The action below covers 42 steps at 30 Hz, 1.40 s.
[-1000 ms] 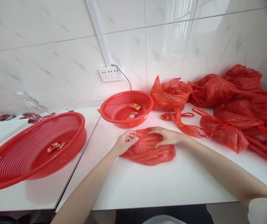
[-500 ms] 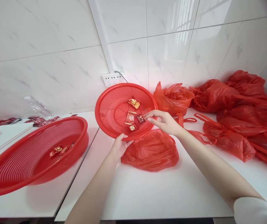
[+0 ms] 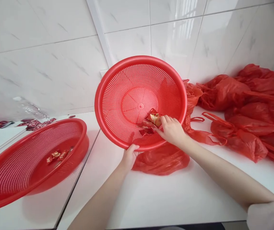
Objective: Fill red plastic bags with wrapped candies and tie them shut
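Observation:
My left hand [image 3: 130,157] grips the near rim of a round red plastic basket [image 3: 103,72], which is tilted so that its inside faces me. Inside the basket, my right hand [image 3: 172,130] has its fingers closed on small red-and-gold wrapped packets [image 3: 154,118]. Some of these packets are blurred, and the fingers partly cover them. Beneath the basket a red plastic bag [image 3: 163,161] lies on the white table [image 3: 160,201].
A second red basket [image 3: 14,153] leans on the left, with several wrapped packets [image 3: 58,155] in it. Behind it lie a clear plastic bottle [image 3: 32,108] and more packets [image 3: 37,124]. Several red plastic bags [image 3: 244,118] are heaped along the wall at right.
The basket has been raised and tilted further towards me. My right hand has moved down into it, and the packets now sit gathered at its fingers.

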Each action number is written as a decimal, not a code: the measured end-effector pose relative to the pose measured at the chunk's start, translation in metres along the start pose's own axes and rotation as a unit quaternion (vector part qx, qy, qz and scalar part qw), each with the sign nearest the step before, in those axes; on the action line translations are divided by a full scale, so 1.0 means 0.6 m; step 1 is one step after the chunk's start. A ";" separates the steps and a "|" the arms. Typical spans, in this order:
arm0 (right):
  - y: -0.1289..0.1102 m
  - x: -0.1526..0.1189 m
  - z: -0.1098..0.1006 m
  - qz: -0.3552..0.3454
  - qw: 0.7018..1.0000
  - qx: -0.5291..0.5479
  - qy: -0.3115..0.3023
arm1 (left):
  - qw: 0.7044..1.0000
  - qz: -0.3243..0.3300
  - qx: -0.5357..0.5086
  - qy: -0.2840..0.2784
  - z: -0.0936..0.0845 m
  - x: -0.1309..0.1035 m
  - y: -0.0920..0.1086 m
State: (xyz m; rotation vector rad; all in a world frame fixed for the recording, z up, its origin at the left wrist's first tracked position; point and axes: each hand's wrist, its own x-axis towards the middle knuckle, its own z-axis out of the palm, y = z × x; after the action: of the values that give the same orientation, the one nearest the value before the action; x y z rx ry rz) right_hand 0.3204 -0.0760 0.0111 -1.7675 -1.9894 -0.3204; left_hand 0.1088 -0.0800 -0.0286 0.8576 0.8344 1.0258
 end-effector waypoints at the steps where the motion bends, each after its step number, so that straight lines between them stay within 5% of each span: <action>1: -0.002 -0.002 0.004 0.006 1.000 -0.015 -0.010 | 1.000 -0.002 -0.002 0.000 0.001 -0.001 -0.005; 8: -0.012 -0.013 0.019 -0.041 0.996 -0.018 -0.081 | 1.000 -0.027 -0.012 -0.003 0.006 -0.007 -0.014; 14: -0.018 -0.017 0.024 -0.149 0.982 0.034 -0.110 | 0.999 -0.034 -0.026 -0.019 0.017 -0.013 -0.026; 20: -0.011 -0.015 0.043 -0.072 0.979 0.152 -0.119 | 0.998 -0.048 -0.021 -0.015 0.017 -0.013 -0.029; 23: 0.000 -0.004 0.043 -0.011 0.932 0.346 -0.107 | 0.999 -0.037 -0.039 -0.006 0.009 -0.003 -0.019; 26: 0.004 0.003 0.027 0.000 0.833 0.541 -0.112 | 0.998 -0.020 -0.053 -0.002 0.000 0.008 -0.006; 29: 0.000 0.000 0.000 -0.034 0.788 0.598 -0.142 | 0.997 -0.017 -0.069 0.016 -0.006 0.013 0.007; 33: -0.006 -0.010 -0.032 -0.121 0.804 0.530 -0.239 | 0.996 -0.024 -0.088 0.004 -0.007 0.013 0.018; 36: -0.009 -0.015 -0.047 -0.193 0.854 0.393 -0.281 | 0.996 -0.029 -0.086 0.008 -0.009 0.016 0.017; 40: -0.020 -0.017 -0.058 -0.187 0.947 0.181 -0.190 | 0.997 -0.016 -0.069 0.023 -0.012 0.021 0.014; 42: -0.026 -0.016 -0.057 -0.170 0.964 0.145 -0.142 | 0.997 -0.014 -0.070 0.012 -0.009 0.018 0.011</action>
State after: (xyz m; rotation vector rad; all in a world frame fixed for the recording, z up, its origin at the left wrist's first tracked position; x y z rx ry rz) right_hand 0.3118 -0.1026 0.0381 -1.3475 -2.4013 0.1254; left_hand 0.1049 -0.0670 -0.0267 0.7146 0.7831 1.0579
